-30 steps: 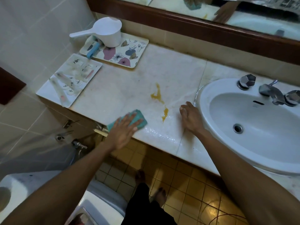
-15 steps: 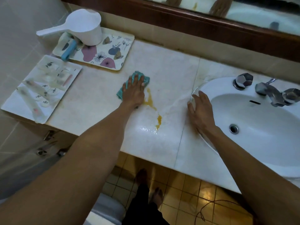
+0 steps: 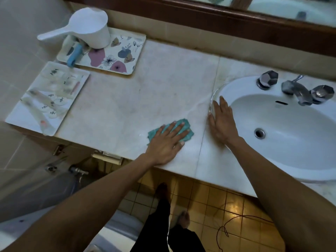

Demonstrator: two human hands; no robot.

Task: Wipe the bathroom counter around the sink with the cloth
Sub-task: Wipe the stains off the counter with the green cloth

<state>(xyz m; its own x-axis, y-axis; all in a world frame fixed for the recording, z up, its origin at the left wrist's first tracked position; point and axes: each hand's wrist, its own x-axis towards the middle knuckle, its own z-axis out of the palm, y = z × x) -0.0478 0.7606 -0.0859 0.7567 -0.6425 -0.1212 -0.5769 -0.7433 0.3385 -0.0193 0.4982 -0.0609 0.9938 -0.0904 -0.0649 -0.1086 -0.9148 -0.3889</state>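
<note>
Close to us we see two bare feet (image 3: 164,190) on the yellow floor tiles (image 3: 203,199), and a thin dark cord (image 3: 234,221) lies curled on the floor to the right. Low on the left is part of a white toilet (image 3: 120,224).

Our two arms reach up over the front edge of the desk (image 3: 145,95). Our left hand (image 3: 166,140) is flat and spread out, and it presses down on the green cloth (image 3: 183,130). The cloth lies near the front edge of the desk, a little to the left of the sink (image 3: 283,128). We see the cloth poke out past our fingertips and at the side of our hand. The desk looks wet and shiny around it.

Our right hand (image 3: 222,122) is flat and open too. It holds nothing. It rests on the left rim of the sink, with part of it on the desk.

Farther back on the sink are two shiny knobs with the tap (image 3: 298,90) between them.

On the left side of the desk sits a white tray (image 3: 13,119) with some small things on it, too blurry to tell. Behind it is a flowered tray (image 3: 116,57). A white scoop (image 3: 87,27) with a long handle stands on the flowered tray, and a blue thing (image 3: 74,54) lies beside the scoop.

At the very back we see the brown wood frame of a mirror (image 3: 218,19).
</note>
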